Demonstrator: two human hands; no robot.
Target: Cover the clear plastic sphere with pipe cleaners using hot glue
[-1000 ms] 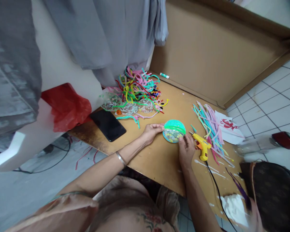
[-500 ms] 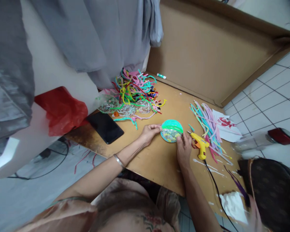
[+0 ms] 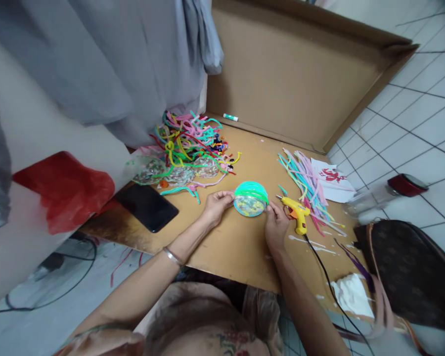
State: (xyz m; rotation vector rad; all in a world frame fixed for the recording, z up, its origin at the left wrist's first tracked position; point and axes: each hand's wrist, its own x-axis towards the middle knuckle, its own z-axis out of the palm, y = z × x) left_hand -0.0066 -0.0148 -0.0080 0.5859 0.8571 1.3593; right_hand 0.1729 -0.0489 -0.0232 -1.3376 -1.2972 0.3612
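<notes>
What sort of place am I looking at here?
Likely a craft work corner: a yellow glue gun, a bundle of fuzzy stems and a partly green disc point to it.

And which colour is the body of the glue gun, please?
The glue gun has a yellow body, best in the head view.

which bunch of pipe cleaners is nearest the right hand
The straighter bunch, beside the glue gun. The other, a tangled pile, lies nearer the phone, farther from the right hand.

I can't see the disc [image 3: 249, 202] where the right fingers [image 3: 274, 210] cover its edge; the brown bag [image 3: 408, 277] leaves my sight rightward.
</notes>
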